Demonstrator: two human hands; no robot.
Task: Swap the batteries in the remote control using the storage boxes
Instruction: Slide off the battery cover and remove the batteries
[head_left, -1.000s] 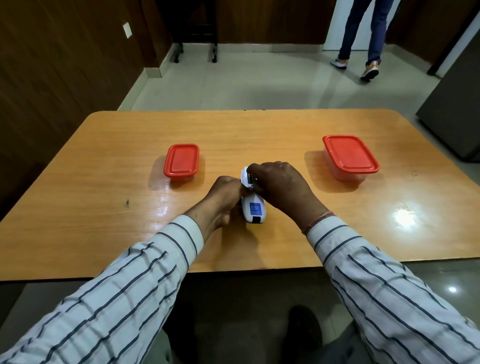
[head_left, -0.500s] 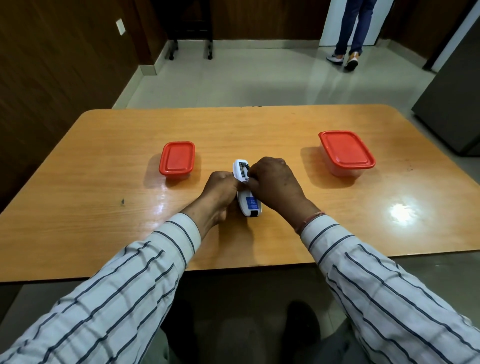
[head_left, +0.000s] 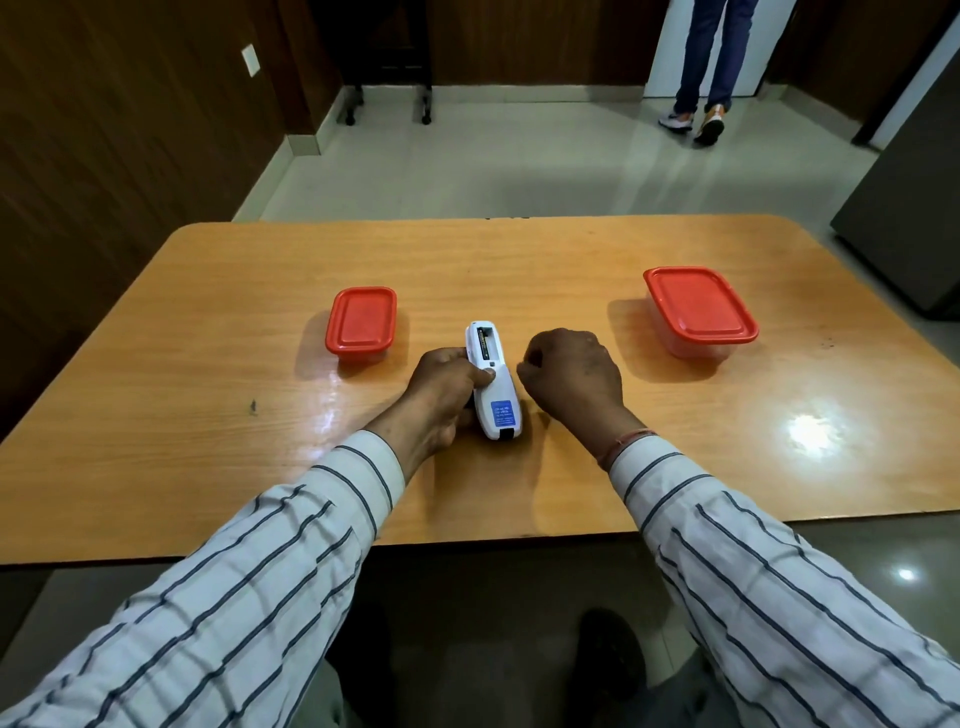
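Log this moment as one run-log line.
left hand: holds remote, compartment open, battery visible | right hand: closed, off remote, contents hidden | both boxes: lids on

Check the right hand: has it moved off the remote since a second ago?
Yes. The right hand has pulled off the remote, toward the larger red box.

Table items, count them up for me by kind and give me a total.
Red-lidded storage boxes: 2, the smaller box and the larger box
White remote control, battery bay open, one battery visible: 1
Total: 3 on the table
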